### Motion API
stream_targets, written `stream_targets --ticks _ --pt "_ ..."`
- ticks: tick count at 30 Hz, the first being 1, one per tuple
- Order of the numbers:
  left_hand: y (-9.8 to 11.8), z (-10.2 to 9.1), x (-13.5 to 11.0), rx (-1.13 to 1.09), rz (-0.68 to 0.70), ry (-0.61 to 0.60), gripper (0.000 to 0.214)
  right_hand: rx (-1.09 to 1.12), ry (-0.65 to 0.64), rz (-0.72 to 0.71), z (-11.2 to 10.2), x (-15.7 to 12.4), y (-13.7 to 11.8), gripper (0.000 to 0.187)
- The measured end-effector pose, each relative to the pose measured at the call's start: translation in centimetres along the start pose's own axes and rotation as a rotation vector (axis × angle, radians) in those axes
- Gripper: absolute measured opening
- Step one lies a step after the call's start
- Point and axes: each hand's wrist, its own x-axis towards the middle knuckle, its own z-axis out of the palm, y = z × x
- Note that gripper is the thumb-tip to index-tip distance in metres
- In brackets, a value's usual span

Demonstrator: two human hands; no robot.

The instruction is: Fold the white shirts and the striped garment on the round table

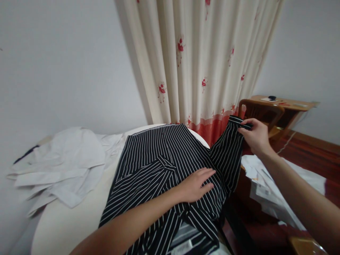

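Note:
A black shirt with white stripes (pixel 191 152) lies spread over a round white table, its hem toward the wall and its collar end near me. One of its sleeves (pixel 159 170) is folded across the body. My left hand (pixel 198 185) rests flat on the fabric, fingers stretched out. Off the table's right side, my right hand (pixel 253 132) pinches the cuff (pixel 236 121) of the other sleeve and holds it raised. A pale label shows inside the collar at the bottom.
A pile of white garments (pixel 77 156) sits on the left of the white table (pixel 71 226). A floral curtain (pixel 193 63) hangs behind. To the right are a wooden chair (pixel 261 109), a desk (pixel 294 102) and white papers or bags (pixel 268 191) lower down.

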Motion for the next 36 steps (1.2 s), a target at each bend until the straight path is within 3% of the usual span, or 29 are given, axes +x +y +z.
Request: stream_targets --ticks 4,7,8,11,12,13,14,15,18,20,25,31,36 --pt "0.8 -3.7 1.3 -0.660 -0.286 0.322 0.062 -0.062 -0.231 -0.205 3.4 -4.5 -2.8 0.016" --pt "0.6 -6.0 1.7 -0.983 -0.404 0.432 0.071 0.006 -0.518 -0.265 6.8 -9.1 -3.9 0.020" --pt "0.3 -6.4 1.6 -1.011 -0.437 0.467 0.073 0.051 -0.655 -0.276 7.8 -10.3 -4.0 0.022" --pt "-1.5 -6.5 1.1 -0.881 -0.528 0.619 0.070 0.305 -1.257 -0.236 10.0 -11.7 -3.1 0.034" --pt "-2.3 -6.2 0.9 -0.799 -0.546 0.658 0.073 0.391 -1.378 -0.173 10.4 -11.3 -2.4 0.036" --pt "-3.2 -5.9 0.6 -0.709 -0.554 0.681 0.077 0.450 -1.404 -0.090 10.7 -10.6 -1.5 0.035" --pt "-4.0 -5.7 0.3 -0.615 -0.553 0.685 0.082 0.468 -1.328 -0.002 10.8 -9.7 -0.4 0.032" --pt "-4.7 -5.6 0.0 -0.521 -0.546 0.676 0.086 0.443 -1.165 0.077 10.8 -8.7 0.8 0.028" --pt "-5.9 -5.8 -0.7 -0.274 -0.491 0.634 0.090 0.176 -0.542 0.234 10.2 -6.2 5.1 0.018" --pt "-6.0 -6.3 -1.1 -0.179 -0.435 0.581 0.085 0.045 -0.377 0.286 9.3 -5.9 7.7 0.017" --pt "-5.2 -7.4 -1.9 -0.102 -0.350 0.440 0.060 -0.006 -0.432 0.397 6.5 -9.3 11.1 0.024" --pt "-5.3 -8.6 -3.2 -0.063 -0.403 0.374 0.042 0.342 -0.814 0.665 3.5 -13.8 12.6 0.042" --pt "-6.5 -10.2 -3.6 -0.025 -0.351 0.332 0.043 0.465 -0.832 0.791 1.9 -15.1 12.7 0.041"
